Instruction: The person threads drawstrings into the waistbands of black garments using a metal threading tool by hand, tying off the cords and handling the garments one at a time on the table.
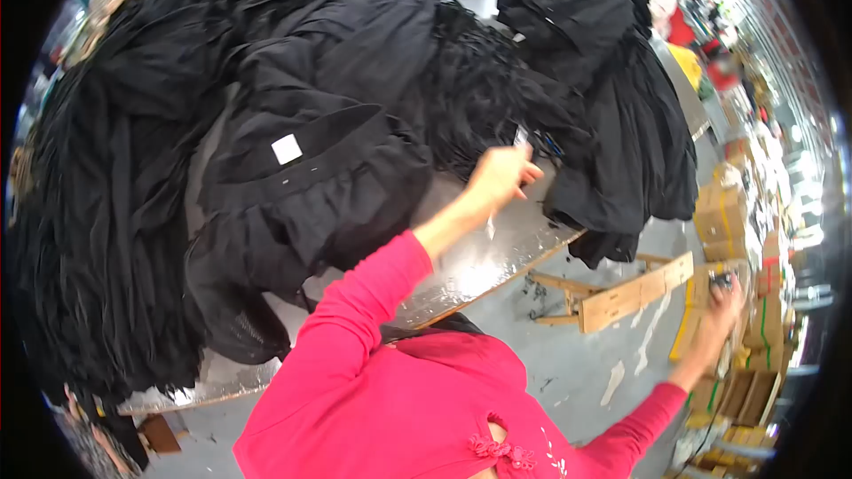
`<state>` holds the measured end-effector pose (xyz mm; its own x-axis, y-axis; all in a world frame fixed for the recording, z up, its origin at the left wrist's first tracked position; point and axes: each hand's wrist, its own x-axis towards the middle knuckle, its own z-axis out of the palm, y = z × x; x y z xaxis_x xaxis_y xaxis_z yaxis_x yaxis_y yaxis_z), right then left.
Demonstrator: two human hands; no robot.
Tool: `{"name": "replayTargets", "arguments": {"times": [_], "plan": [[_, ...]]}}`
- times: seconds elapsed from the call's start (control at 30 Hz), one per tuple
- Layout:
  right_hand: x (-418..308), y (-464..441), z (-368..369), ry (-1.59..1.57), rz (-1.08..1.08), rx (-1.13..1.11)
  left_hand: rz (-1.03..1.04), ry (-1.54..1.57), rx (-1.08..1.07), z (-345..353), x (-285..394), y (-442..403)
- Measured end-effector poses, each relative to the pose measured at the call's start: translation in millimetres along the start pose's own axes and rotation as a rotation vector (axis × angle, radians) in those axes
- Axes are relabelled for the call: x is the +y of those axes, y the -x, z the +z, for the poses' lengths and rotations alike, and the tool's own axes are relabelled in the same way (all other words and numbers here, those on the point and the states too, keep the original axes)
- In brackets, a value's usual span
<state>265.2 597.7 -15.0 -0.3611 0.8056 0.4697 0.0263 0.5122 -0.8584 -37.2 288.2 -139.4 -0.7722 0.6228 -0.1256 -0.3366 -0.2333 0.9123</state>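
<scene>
Garment [311, 200] points waistband-away, long axis slanting; boxes' [721, 217] contents unclear; left hand [502, 176] blurred, grip unclear; right hand [728, 302] clasps something dark [721, 280].

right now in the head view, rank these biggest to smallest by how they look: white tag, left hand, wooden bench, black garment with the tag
1. Black garment
2. Wooden bench
3. Left hand
4. White tag

The hand is slightly blurred, but the order is clear.
</scene>
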Motion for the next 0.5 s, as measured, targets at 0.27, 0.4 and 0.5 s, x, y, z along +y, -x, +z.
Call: {"name": "replayTargets", "arguments": {"times": [0.27, 0.4, 0.5], "plan": [[-104, 195, 330, -0.816, 0.995, -1.216, -0.017, 0.473, -0.051, -59, 2, 123], [-126, 235, 352, -0.668, 0.966, -1.422, -0.006, 0.742, 0.159, -112, 8, 149], [-118, 256, 352, -0.607, 0.982, -1.632, -0.087, 0.703, 0.226, -132, 16, 156]]}}
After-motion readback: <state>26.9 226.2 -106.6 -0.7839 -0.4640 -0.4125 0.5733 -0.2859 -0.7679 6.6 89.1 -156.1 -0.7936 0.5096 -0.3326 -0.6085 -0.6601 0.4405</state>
